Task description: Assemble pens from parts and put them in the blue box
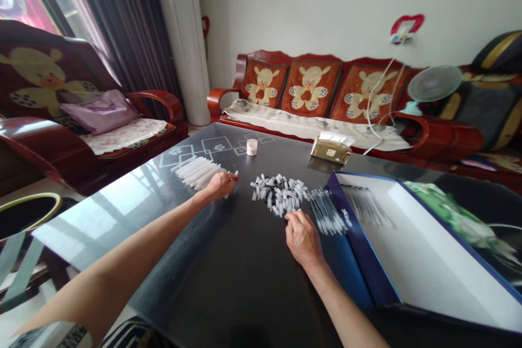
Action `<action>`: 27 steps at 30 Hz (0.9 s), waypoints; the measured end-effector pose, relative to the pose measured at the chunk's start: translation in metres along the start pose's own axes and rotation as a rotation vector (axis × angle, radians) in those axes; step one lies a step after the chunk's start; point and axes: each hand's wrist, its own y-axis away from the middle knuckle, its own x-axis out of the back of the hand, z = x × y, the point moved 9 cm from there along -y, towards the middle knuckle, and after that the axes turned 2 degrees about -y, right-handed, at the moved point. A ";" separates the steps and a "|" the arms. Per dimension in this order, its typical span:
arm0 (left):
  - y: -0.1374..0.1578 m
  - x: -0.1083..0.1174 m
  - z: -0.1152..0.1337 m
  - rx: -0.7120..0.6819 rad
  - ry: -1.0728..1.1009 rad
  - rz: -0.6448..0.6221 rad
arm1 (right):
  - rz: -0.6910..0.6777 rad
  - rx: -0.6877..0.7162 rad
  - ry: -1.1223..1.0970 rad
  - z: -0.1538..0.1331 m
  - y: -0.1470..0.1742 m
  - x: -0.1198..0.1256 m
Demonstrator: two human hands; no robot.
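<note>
My left hand (222, 185) is at the right end of a pile of thin white sticks (196, 172). Its fingers are pinched together, and the ends of a white stick show above and below them. My right hand (302, 235) is at the near edge of a heap of small clear and black caps (280, 191). Its fingers are curled with the tips touching the heap's edge, and whatever may be between them is hidden. Just right of that hand lies a row of thin dark rods with clear ends (326, 211).
On the dark table (228, 283), an open blue box (411, 239) with a white inside holds more rods (367, 205). Green-and-white packaging (460, 217) lies beyond it. A small white jar (252, 147) and a tissue pack (331, 148) stand farther back. Wooden sofas surround the table.
</note>
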 end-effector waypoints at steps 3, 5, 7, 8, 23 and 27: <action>0.000 -0.015 0.015 -0.059 0.225 -0.044 | -0.018 -0.015 0.011 0.000 0.000 -0.001; 0.003 -0.019 0.027 -0.112 0.354 0.024 | -0.028 -0.020 0.021 0.000 0.000 0.000; 0.009 -0.016 0.040 -0.171 0.345 0.167 | -0.036 -0.022 0.023 0.000 0.000 0.000; 0.013 -0.015 0.046 -0.192 0.298 0.239 | -0.039 -0.023 0.022 0.000 0.000 0.000; 0.033 -0.023 0.122 -0.552 0.015 0.391 | -0.056 -0.421 0.430 0.071 -0.024 0.045; 0.034 -0.027 0.124 -0.505 -0.040 0.386 | -0.211 -0.499 0.571 0.090 -0.029 0.038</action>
